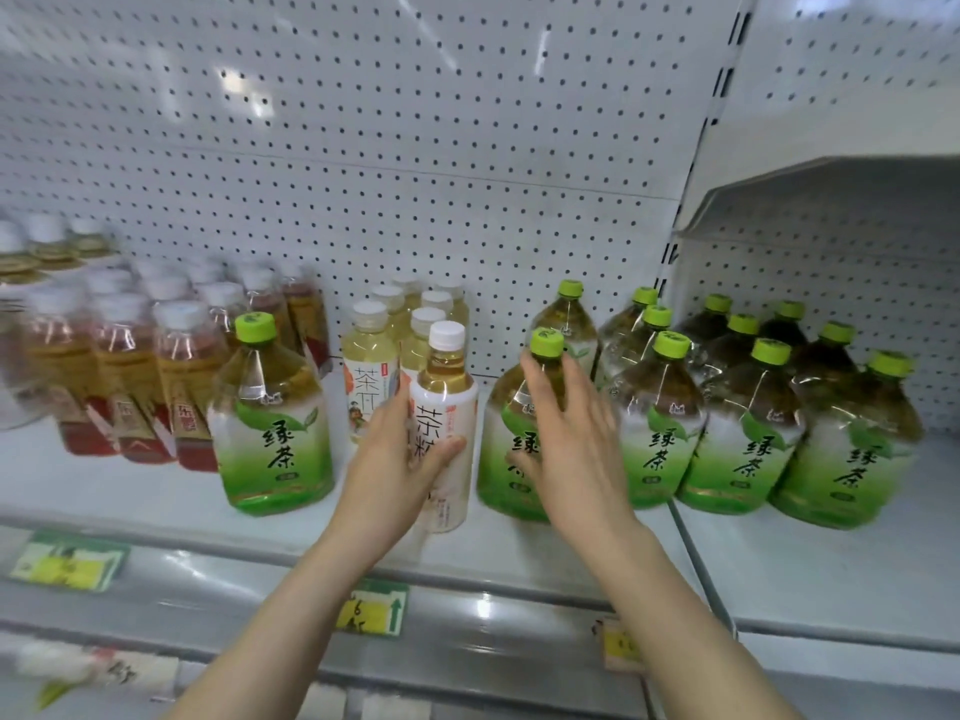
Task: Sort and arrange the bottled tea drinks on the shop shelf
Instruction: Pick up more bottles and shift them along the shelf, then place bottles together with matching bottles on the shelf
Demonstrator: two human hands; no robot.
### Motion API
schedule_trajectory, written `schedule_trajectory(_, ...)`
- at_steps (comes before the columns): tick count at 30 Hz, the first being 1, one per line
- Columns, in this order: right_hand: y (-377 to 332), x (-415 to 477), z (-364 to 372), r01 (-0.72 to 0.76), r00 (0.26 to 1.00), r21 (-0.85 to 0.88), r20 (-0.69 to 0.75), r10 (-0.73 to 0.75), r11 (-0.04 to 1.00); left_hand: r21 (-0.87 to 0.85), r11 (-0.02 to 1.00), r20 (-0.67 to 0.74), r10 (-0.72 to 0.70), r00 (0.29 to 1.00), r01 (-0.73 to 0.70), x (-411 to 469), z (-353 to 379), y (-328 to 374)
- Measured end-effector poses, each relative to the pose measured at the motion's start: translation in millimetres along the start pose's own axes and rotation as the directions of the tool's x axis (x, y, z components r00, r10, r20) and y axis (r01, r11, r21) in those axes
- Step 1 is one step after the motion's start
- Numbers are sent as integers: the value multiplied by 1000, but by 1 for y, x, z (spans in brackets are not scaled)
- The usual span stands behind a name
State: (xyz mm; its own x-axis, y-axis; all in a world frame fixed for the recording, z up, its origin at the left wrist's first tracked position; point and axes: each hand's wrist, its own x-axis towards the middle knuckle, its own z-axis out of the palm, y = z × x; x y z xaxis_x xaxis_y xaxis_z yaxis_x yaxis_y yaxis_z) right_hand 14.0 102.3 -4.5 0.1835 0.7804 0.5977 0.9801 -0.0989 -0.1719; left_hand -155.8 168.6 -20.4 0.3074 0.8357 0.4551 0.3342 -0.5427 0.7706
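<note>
My left hand (395,459) grips a slim white-capped tea bottle (445,407) with a white label, held upright at the middle of the white shelf (156,491). My right hand (571,433) rests with fingers spread on the shoulder of a big green-capped green tea bottle (506,433) just to the right. Another big green tea bottle (272,418) stands alone to the left of the held bottle. Behind the held bottle stand several pale yellow white-capped bottles (370,366).
Several more big green tea bottles (748,428) fill the shelf to the right, across a divider. Blurred red-labelled tea bottles (130,376) crowd the left. A white pegboard (415,148) backs the shelf. Price tags (371,608) hang on the front rail.
</note>
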Motion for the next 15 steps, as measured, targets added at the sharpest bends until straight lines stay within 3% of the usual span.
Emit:
schedule_trajectory(4,11,20,3,-66,993,-63,89,72,996,-17,1000,24,26,999,-25,0,-1,-1)
schedule_trajectory(10,15,73,20,-183,977,-287,57,207,940,12,999,-7,32,999,-32,3,0,-4)
schedule_trajectory(15,23,96,37,-190,971,-298,83,223,936,28,999,-9,38,999,-38,2,-1,-6)
